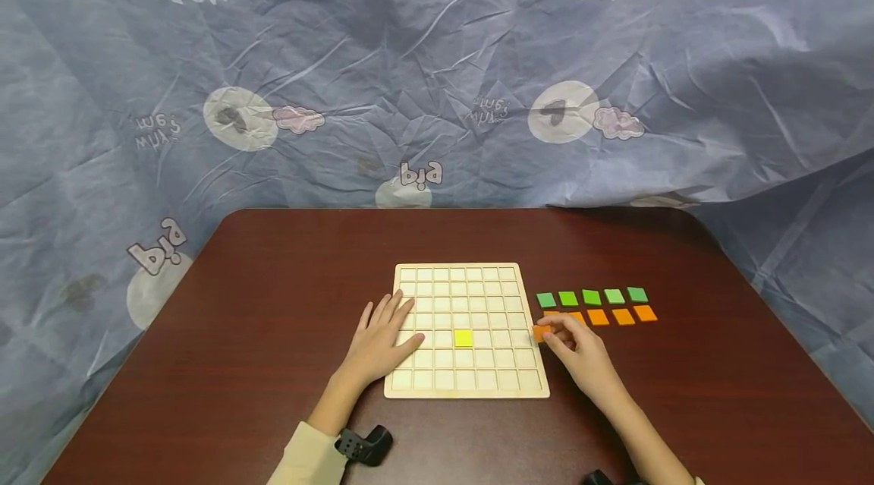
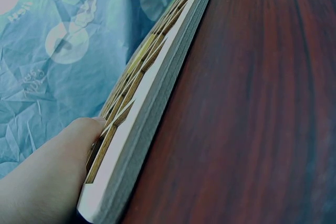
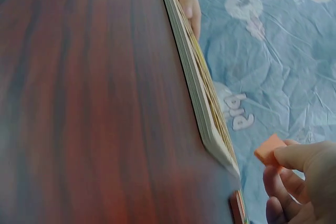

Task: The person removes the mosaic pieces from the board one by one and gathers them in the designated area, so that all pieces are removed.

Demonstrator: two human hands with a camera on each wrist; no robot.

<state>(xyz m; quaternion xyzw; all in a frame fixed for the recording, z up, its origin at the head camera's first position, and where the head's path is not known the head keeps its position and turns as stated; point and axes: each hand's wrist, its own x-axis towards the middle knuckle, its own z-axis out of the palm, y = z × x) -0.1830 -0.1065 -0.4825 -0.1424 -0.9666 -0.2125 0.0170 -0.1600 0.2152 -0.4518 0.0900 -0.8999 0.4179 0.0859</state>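
Observation:
A pale wooden grid board (image 1: 466,394) lies on the table, with one yellow tile (image 1: 463,338) in a cell low in its middle. My left hand (image 1: 378,341) rests on the board's left edge, fingers straight and spread. At the right edge my right hand (image 1: 579,352) pinches an orange tile (image 1: 542,333) between thumb and fingers. The right wrist view shows that orange tile (image 3: 270,148) held up off the table, past the board's corner. In the left wrist view my left thumb (image 2: 79,140) lies over the board's rim (image 2: 121,166).
Right of the board lie a row of green tiles (image 1: 591,297) and, nearer, a row of orange tiles (image 1: 623,316), partly hidden by my right hand. The dark red table (image 1: 287,280) ends at a blue-grey printed cloth (image 1: 423,52). A black wrist device (image 1: 366,445) sits on my left wrist.

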